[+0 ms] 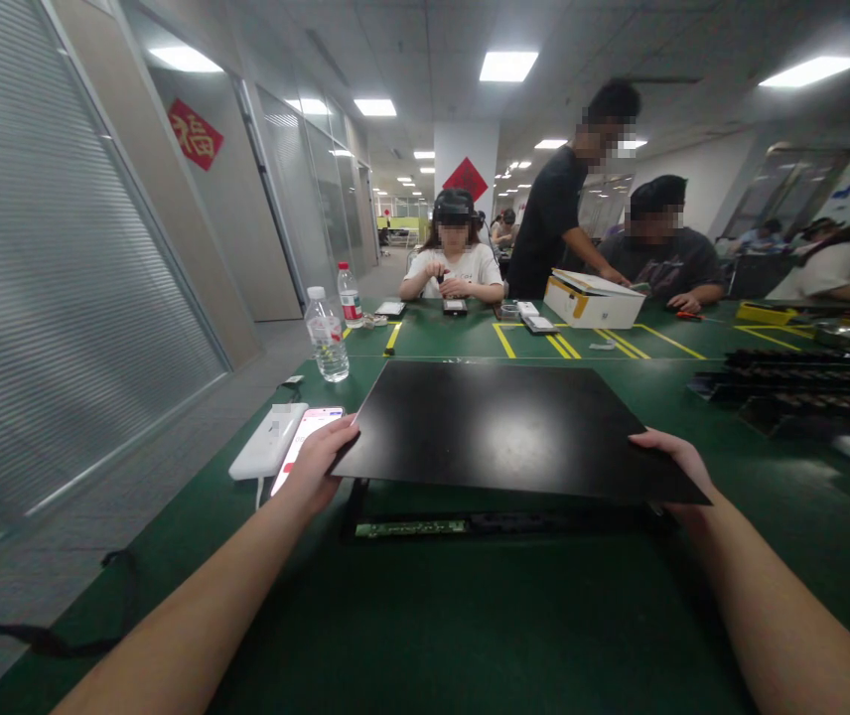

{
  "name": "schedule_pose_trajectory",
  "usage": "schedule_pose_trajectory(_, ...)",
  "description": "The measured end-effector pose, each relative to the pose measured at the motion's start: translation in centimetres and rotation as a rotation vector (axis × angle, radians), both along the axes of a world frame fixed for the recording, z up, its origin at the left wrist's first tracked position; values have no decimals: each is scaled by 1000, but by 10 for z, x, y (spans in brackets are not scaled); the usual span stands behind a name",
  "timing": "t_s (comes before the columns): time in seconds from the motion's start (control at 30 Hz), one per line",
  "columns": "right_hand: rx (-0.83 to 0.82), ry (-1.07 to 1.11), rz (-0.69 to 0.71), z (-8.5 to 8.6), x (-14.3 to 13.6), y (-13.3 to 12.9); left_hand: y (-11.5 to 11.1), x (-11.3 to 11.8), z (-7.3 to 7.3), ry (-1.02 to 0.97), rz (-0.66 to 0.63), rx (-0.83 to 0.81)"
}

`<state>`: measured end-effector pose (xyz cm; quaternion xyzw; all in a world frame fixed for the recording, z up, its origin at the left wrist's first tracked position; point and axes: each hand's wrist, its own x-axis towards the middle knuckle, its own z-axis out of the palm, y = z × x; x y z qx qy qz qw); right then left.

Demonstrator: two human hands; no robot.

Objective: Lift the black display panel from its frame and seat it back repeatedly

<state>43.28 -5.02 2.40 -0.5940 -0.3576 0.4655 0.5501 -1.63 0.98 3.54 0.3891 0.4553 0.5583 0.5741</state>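
A flat, glossy black panel [499, 427] is held level above the green table, its near edge towards me. My left hand [317, 462] grips its left edge, and my right hand [674, 462] grips its right edge, fingers partly hidden beneath. Under the panel lies a dark frame [559, 526] with a green circuit board strip [410, 528] showing along its near side. The rest of that frame is covered by the panel. A lit phone [313, 432] lies just beyond my left hand.
Left of the phone is a white power bank [268, 442]; a water bottle [327, 336] stands behind it. Black strip-like parts [812, 382] are stacked at right. Across the green table [470, 626] sit people, near a white box [593, 300]. A black strap [45, 641] hangs at left.
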Motion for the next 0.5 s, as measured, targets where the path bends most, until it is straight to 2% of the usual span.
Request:
schedule_pose_trajectory(0.1, -55, 100, 65, -1, 0, 3, -1, 0, 3, -13, 22, 1)
schedule_pose_trajectory(0.2, -89, 73, 76, -3, 3, 6, -3, 0, 6, -25, 19, -9)
schedule_pose_trajectory(0.37, -82, 45, -1, -13, 8, 10, -9, 4, 13, -44, -64, -27)
schedule_pose_trajectory(0.5, -86, -17, -122, -16, 11, 13, -13, 8, 16, -34, -51, -65)
